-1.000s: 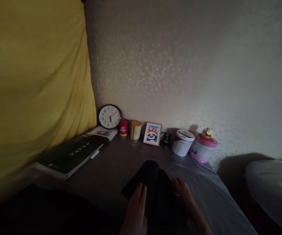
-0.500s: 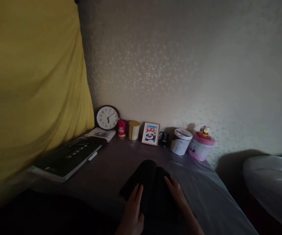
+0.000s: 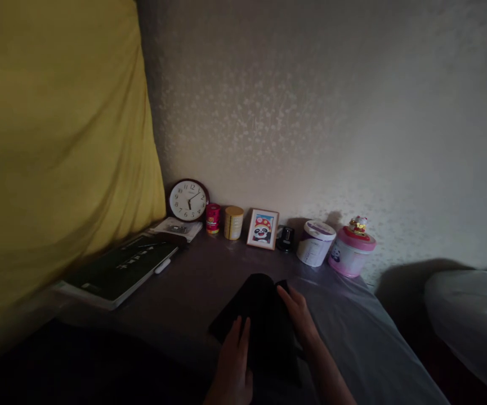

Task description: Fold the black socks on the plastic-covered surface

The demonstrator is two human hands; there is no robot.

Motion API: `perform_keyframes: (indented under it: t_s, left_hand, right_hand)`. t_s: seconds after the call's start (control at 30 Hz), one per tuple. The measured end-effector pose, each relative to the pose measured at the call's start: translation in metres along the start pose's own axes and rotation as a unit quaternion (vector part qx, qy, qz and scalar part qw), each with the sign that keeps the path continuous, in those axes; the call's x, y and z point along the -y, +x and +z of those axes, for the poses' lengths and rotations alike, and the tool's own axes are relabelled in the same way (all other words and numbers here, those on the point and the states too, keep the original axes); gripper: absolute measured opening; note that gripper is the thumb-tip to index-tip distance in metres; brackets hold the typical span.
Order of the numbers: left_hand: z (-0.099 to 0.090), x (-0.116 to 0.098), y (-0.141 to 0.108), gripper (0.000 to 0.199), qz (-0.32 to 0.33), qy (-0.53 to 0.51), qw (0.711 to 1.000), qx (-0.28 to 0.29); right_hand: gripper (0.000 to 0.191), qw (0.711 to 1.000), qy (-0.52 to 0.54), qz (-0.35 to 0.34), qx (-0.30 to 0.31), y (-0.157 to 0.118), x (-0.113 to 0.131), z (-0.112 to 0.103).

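A black piece of cloth (image 3: 260, 301), perhaps a folded garment, lies on the near part of the covered table (image 3: 192, 281). Its exact kind is too dark to make out. My left hand (image 3: 235, 357) rests on its left side with the fingers stretched out flat. At the upper right corner, my right hand (image 3: 297, 315) pinches the edge of the cloth, which is slightly raised there. The lower part of the cloth merges into shadow between my forearms.
Along the wall stand a clock (image 3: 189, 200), a red can (image 3: 213, 218), a yellow tin (image 3: 233, 223), a framed panda picture (image 3: 262, 229), white tub (image 3: 316, 244) and pink-lidded tub (image 3: 352, 253). A dark book (image 3: 120, 270) lies left, by a yellow curtain (image 3: 66, 140).
My right hand has moved up along the cloth to its upper right corner and taken that edge, folding it inward. My left hand has stayed almost in place.
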State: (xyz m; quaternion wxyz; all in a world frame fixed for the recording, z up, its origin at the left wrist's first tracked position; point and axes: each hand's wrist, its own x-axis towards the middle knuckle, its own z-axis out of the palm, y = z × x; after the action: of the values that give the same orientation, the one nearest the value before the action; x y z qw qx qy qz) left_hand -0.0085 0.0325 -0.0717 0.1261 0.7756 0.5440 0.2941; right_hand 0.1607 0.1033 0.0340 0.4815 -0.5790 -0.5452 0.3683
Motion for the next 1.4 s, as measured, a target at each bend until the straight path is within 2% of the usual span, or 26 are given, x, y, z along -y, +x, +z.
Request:
perform_keyframes:
  t_s: [0.17,0.4,0.57,0.67,0.73,0.8,0.9,0.97,1.07,1.13,1.23,1.4]
  left_hand:
    - [0.002,0.001,-0.001,0.097,0.009,0.005,1.000,-0.010]
    - [-0.002,0.004,-0.001,0.095,0.026,0.002,1.000,-0.013]
    - [-0.019,-0.005,0.003,0.087,0.009,0.004,1.000,0.012]
    - [-0.022,-0.006,0.004,0.079,0.003,0.032,0.999,0.029]
    - [-0.017,-0.001,0.002,0.071,0.001,0.070,0.997,0.027]
    - [-0.012,0.008,-0.004,0.062,0.022,0.109,0.994,-0.005]
    - [-0.015,0.020,-0.014,0.050,0.098,0.152,0.979,-0.095]
    - [-0.026,0.020,-0.018,0.046,0.137,0.161,0.968,-0.139]
    - [-0.048,0.003,-0.015,0.036,0.110,0.154,0.966,-0.178]
    - [-0.057,-0.013,-0.008,0.032,0.105,0.140,0.973,-0.152]
    - [-0.055,-0.027,0.004,0.035,0.132,0.133,0.978,-0.097]
    - [-0.036,-0.016,0.010,0.050,0.084,0.133,0.987,-0.037]
  right_hand:
    - [0.045,1.000,0.022,0.000,0.019,0.023,0.001,0.025]
    - [0.041,1.000,-0.028,-0.006,0.013,0.043,-0.020,0.053]
    - [0.036,0.996,-0.071,0.057,0.007,0.046,-0.021,0.065]
    - [0.035,0.994,-0.048,0.089,0.052,0.042,-0.014,0.068]
    - [0.030,0.991,-0.016,0.086,0.099,0.038,-0.012,0.070]
    - [0.026,0.989,-0.009,0.062,0.135,0.036,-0.013,0.070]
    - [0.022,0.986,-0.033,0.011,0.164,0.034,-0.018,0.070]
    - [0.021,0.982,-0.051,-0.039,0.179,0.032,-0.021,0.069]
    - [0.021,0.972,-0.091,-0.111,0.187,0.027,-0.022,0.068]
    - [0.021,0.964,-0.122,-0.136,0.194,0.022,-0.019,0.067]
    - [0.021,0.953,-0.152,-0.154,0.213,0.015,-0.015,0.066]
    - [0.022,0.941,-0.140,-0.176,0.252,0.007,-0.013,0.060]
